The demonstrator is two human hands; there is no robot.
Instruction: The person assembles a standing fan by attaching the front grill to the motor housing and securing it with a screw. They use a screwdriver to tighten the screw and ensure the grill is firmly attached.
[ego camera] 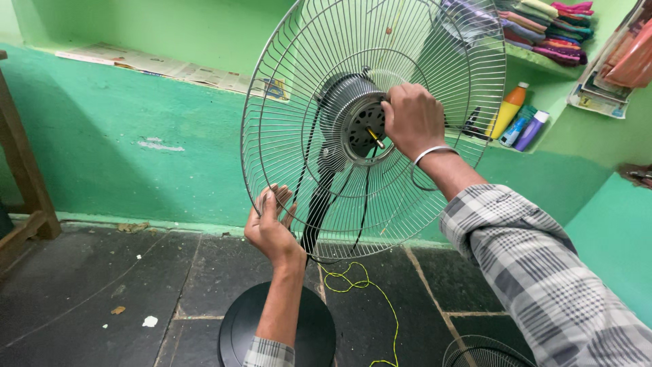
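Green wall behind; left hand (270,230) grips fan guard (285,136), right hand (412,119) at motor (356,115).

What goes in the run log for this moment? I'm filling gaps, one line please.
left hand: gripping grille lower rim | right hand: at motor hub, by shaft | fan base: on floor
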